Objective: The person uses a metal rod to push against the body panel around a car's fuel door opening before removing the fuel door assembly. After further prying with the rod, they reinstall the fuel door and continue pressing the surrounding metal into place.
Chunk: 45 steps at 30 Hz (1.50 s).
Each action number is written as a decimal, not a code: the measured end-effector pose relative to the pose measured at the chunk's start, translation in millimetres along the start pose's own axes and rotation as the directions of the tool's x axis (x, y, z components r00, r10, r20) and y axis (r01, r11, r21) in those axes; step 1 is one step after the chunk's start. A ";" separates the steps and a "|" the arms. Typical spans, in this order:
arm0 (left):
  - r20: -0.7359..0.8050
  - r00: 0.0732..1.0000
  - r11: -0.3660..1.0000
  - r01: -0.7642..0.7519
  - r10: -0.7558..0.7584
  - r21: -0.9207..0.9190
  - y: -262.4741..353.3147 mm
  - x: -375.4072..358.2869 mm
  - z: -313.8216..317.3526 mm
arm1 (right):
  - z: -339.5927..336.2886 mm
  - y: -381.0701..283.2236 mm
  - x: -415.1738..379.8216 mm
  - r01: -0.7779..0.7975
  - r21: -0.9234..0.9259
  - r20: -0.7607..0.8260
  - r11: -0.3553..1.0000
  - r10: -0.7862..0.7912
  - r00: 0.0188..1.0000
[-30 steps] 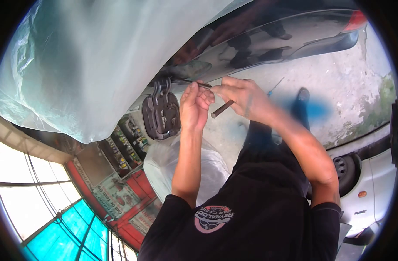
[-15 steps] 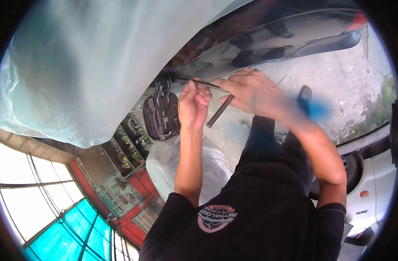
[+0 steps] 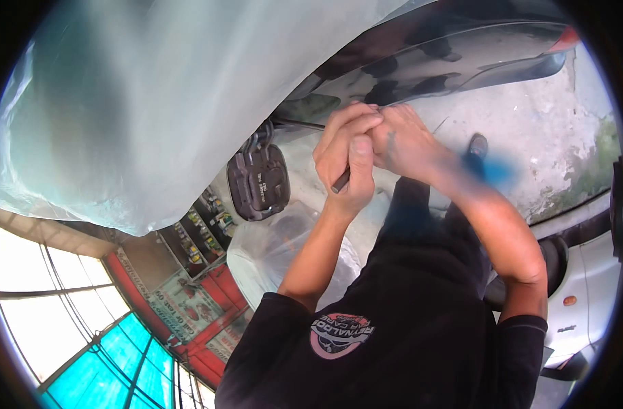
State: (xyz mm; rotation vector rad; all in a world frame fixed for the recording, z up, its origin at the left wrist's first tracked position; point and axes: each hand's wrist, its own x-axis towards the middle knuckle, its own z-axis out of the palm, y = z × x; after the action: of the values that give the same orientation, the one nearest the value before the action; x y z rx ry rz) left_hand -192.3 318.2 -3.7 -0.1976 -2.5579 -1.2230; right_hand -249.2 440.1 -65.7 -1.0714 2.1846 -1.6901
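Note:
A T-handled metal rod (image 3: 301,124) runs from the fuel filler area on the car's side to my hands. My left hand (image 3: 344,146) is closed around its crossbar, and the lower end of the bar pokes out below the fingers. Pressed up beside it, my right hand (image 3: 408,143) is closed over the handle's other part, its fingertips partly hidden. The rod's far tip is hidden at the car body. Just left of the rod, the dark fuel door (image 3: 259,183) hangs swung out on its hinge, with lettering on its inner face.
Translucent plastic sheeting (image 3: 154,102) covers much of the car, with a dark glossy body panel (image 3: 454,54) exposed. Below lies a plastic-wrapped object (image 3: 270,252). A shelf of small items (image 3: 199,235) stands at the left, and a light-coloured vehicle (image 3: 590,293) at the right.
My left hand has moved from the rod's shaft to the handle, closing around the crossbar beside my right hand. The fuel door appears shifted slightly right in view.

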 end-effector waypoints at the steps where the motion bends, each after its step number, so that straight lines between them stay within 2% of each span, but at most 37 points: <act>1: -0.003 1.000 1.000 -0.001 0.001 -0.008 -1.8 2.7 4.7 | -1.6 -0.6 1.4 -0.012 -0.008 -0.023 1.000 0.012 1.000; 3: -0.119 0.993 0.999 0.001 -0.006 -0.043 -5.5 8.4 12.1 | -3.7 1.5 4.3 -0.029 -0.024 -0.050 0.999 0.028 0.998; 6: -0.189 0.982 0.998 -0.034 0.023 -0.054 -7.0 13.5 16.5 | -3.4 3.7 6.9 -0.035 -0.020 -0.010 0.999 0.035 0.999; 10: -0.171 0.985 0.998 -0.009 -0.002 -0.065 -9.0 18.3 15.4 | -2.2 3.8 6.7 -0.068 0.002 -0.030 0.998 0.068 0.997; 15: -0.197 0.980 0.990 -0.059 0.034 -0.125 -16.8 26.4 19.8 | -4.0 2.5 9.7 -0.096 0.029 -0.021 0.995 0.097 0.995; 16: -0.195 0.980 0.991 -0.054 0.029 -0.123 -16.0 26.5 19.7 | -4.1 1.5 9.7 -0.105 0.019 -0.038 0.994 0.105 0.994; 18: -0.151 0.986 0.991 0.052 -0.071 -0.126 -12.0 27.3 16.5 | -2.3 1.7 8.8 -0.105 0.020 -0.052 0.994 0.106 0.993; 20: -0.140 0.990 0.995 0.021 -0.034 -0.096 -13.3 30.5 14.7 | -4.4 1.7 13.3 -0.147 0.026 -0.002 0.989 0.147 0.989; 23: -0.097 0.995 0.998 0.012 -0.018 -0.061 -0.8 33.5 13.1 | -24.4 -4.7 13.1 -0.113 0.085 0.012 0.990 0.113 0.994; 25: -0.086 0.983 0.984 0.153 -0.161 -0.095 12.6 33.1 11.1 | -34.3 -6.3 9.3 -0.088 0.091 -0.013 0.992 0.090 0.996; 26: -0.081 0.983 0.984 0.158 -0.164 -0.082 16.4 32.6 10.2 | -34.4 -6.1 8.5 -0.059 0.088 -0.028 0.994 0.062 0.998; 28: 0.034 0.992 0.992 0.123 -0.122 -0.039 22.2 28.9 10.1 | -30.5 -5.8 2.8 -0.075 0.114 -0.016 0.991 0.078 0.997; 31: 0.042 0.997 0.997 0.072 -0.071 -0.036 17.1 25.7 8.1 | -25.0 -0.7 -1.3 -0.075 0.118 -0.020 0.990 0.078 0.997; 45: 0.064 0.998 0.999 0.027 -0.025 -0.029 12.6 18.8 6.3 | -10.8 2.8 -7.2 -0.041 0.146 -0.055 0.989 0.049 0.997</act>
State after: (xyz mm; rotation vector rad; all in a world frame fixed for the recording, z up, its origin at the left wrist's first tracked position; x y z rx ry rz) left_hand -208.2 331.0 7.9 -0.2139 -2.6052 -1.2843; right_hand -251.0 453.2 -66.6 -0.9403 2.0664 -1.8495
